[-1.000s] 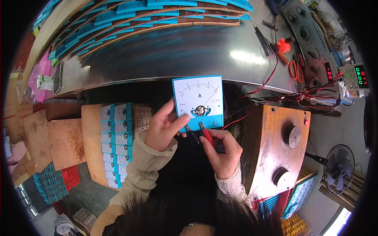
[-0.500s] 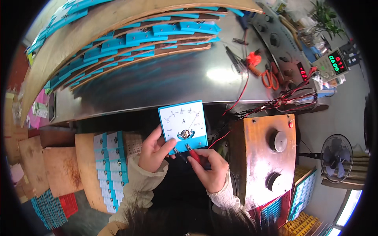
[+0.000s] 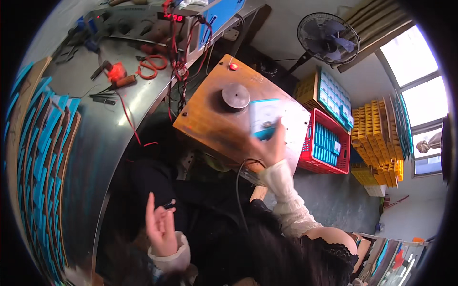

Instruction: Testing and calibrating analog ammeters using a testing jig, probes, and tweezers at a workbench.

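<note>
My right hand [image 3: 271, 143] grips a turquoise-framed white meter [image 3: 265, 113], blurred by motion, over the right part of a copper-coloured box [image 3: 205, 119], beside its round metal knob [image 3: 235, 97]. My left hand [image 3: 161, 228] is low in the middle, against the dark clothing, index finger raised and other fingers curled around a small dark, metal-tipped clip [image 3: 170, 204], largely hidden.
The steel bench [image 3: 112, 143] at left holds boards of turquoise meters [image 3: 38, 157], orange-handled scissors [image 3: 150, 66], wires and a control panel [image 3: 133, 24]. To the right are a red crate [image 3: 343, 167], yellow stacked trays [image 3: 367, 128] and a fan [image 3: 328, 38].
The view has swung rightward. My right hand has left the red clip and carried the meter onto the box. My left hand has let go of the meter and dropped apart from it.
</note>
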Demonstrator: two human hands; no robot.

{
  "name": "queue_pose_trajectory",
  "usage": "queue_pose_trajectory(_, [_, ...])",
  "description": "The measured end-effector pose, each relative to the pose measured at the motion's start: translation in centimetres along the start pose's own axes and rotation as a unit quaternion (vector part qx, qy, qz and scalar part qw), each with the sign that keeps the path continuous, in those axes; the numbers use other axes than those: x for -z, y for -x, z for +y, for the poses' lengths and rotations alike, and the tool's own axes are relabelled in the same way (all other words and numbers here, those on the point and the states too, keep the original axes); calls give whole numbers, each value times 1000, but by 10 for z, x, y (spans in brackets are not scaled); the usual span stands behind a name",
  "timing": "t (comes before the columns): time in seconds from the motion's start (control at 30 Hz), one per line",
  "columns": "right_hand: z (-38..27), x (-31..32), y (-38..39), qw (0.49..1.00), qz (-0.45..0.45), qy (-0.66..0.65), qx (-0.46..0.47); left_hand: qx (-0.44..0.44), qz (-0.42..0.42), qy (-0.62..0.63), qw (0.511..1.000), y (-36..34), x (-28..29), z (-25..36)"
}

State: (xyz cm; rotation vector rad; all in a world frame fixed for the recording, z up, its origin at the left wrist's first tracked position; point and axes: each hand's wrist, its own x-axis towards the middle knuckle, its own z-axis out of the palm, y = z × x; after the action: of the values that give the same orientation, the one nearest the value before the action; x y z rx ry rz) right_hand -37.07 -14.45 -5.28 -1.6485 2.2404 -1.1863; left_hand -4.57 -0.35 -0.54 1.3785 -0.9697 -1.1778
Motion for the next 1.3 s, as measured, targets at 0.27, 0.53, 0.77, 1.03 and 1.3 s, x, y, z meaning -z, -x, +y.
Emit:
queue_pose_trajectory(0.27, [126, 18, -31, 975, 156, 156, -28, 18, 58, -33, 998, -24, 26, 15])
queue_pose_trajectory(0.53, [89, 21, -38, 991, 119, 27, 60, -32, 75, 27, 996, -8, 16, -2])
queue_pose_trajectory(0.77, [-101, -50, 69, 928, -202, -188, 252, -91, 80, -123, 985, 3, 2, 3])
queue_pose_trajectory(1.03, [-210, -57, 150, 763, -482, -342, 261, -23, 247, 161, 955, 40, 47, 5])
queue_pose_trajectory(1.3, [-193, -48, 162, 658, -641, -391, -59, -20, 223, 169, 960, 48, 81, 1])
